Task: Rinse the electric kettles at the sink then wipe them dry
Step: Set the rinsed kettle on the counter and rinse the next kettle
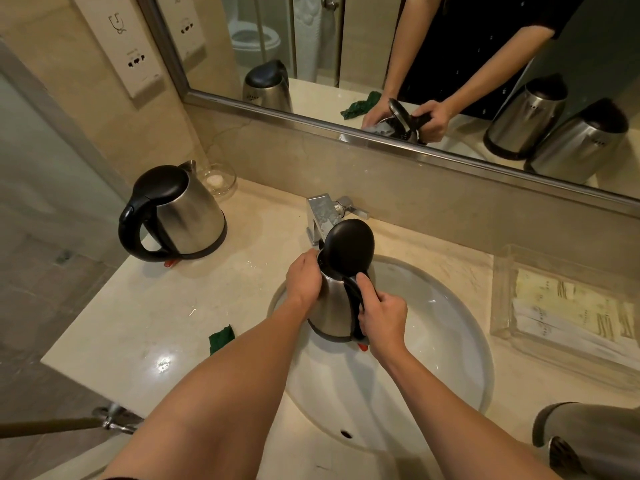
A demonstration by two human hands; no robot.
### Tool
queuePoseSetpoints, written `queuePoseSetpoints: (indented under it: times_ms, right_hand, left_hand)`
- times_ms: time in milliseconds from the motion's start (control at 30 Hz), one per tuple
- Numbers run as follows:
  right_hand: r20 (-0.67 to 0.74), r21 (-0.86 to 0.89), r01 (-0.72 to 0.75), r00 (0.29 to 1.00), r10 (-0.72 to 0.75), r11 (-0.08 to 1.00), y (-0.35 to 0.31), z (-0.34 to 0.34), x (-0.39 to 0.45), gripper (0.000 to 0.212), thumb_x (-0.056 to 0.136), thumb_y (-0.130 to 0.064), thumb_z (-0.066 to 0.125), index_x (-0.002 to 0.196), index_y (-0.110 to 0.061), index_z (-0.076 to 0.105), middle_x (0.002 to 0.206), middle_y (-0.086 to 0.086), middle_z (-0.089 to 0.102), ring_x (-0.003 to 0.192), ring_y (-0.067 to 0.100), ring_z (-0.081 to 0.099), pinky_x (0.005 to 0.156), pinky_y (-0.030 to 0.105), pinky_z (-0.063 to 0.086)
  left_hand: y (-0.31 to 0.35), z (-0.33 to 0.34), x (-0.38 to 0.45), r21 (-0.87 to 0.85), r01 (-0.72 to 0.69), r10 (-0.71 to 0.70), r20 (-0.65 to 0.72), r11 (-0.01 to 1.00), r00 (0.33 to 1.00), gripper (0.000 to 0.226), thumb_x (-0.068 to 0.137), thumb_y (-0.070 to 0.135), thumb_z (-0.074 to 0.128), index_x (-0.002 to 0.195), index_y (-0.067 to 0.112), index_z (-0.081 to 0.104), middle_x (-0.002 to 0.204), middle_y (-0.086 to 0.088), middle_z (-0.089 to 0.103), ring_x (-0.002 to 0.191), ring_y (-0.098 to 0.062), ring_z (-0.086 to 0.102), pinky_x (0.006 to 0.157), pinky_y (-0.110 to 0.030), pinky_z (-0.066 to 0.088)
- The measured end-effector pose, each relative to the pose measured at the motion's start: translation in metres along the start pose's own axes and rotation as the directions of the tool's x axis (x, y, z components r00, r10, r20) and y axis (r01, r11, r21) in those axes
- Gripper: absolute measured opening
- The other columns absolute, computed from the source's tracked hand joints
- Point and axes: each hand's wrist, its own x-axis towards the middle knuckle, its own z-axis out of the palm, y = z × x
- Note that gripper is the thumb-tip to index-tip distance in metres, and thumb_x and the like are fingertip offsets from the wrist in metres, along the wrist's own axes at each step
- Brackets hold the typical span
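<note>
Over the sink (450, 341) a steel kettle (334, 303) stands upright with its black lid (349, 245) flipped open, just in front of the tap (320, 216). The right hand (381, 320) grips the kettle's black handle, thumb laid along the top. The left hand (304, 280) curls round the kettle's body near the rim. Left of the sink, a second kettle (176, 213) sits closed on the table (138, 323), with a glass dish (218, 180) behind it. A green cloth (221, 337) lies on the table just left of the sink. Right of the sink sits a clear tray (568, 313); part of another kettle (588, 441) shows near the sink's right front edge.
</note>
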Motion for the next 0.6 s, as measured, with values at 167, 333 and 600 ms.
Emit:
queuePoseSetpoints:
  times_ms: [167, 333, 600]
  right_hand:
    - [-0.005, -0.004, -0.015, 1.000, 0.015, 1.000, 0.004, -0.001, 0.001, 0.058, 0.089, -0.054, 0.067, 0.057, -0.005, 0.066, 0.051, 0.008, 0.058, 0.052, 0.026, 0.055, 0.058, 0.038, 0.048]
    - [0.020, -0.002, -0.002, 1.000, 0.002, 1.000, 0.004, -0.005, 0.004, 0.055, 0.091, -0.049, 0.068, 0.057, -0.005, 0.066, 0.052, 0.008, 0.057, 0.054, 0.025, 0.055, 0.058, 0.037, 0.048]
    - [0.014, -0.015, 0.010, 1.000, -0.010, 1.000, 0.006, -0.009, 0.011, 0.055, 0.092, -0.047, 0.067, 0.058, -0.004, 0.066, 0.049, 0.004, 0.056, 0.050, 0.020, 0.056, 0.057, 0.035, 0.050]
  left_hand:
    - [0.037, -0.013, 0.019, 0.058, -0.214, 0.222, -0.205, 0.975, 0.953, 0.025, 0.108, 0.018, 0.043, 0.094, 0.012, 0.062, 0.097, -0.005, 0.062, 0.095, -0.022, 0.056, 0.078, -0.034, 0.045]
    - [0.094, -0.017, 0.055, 0.372, -0.504, 0.525, 0.052, 0.780, 0.850, 0.028, 0.108, 0.022, 0.049, 0.117, 0.011, 0.073, 0.117, -0.005, 0.067, 0.119, -0.025, 0.056, 0.101, -0.035, 0.044]
    - [0.137, 0.036, 0.069, 0.547, -0.491, 0.059, 0.625, 0.678, 0.778, 0.061, 0.111, 0.055, 0.039, 0.160, 0.020, 0.045, 0.161, -0.005, 0.049, 0.149, -0.026, 0.044, 0.122, -0.043, 0.027]
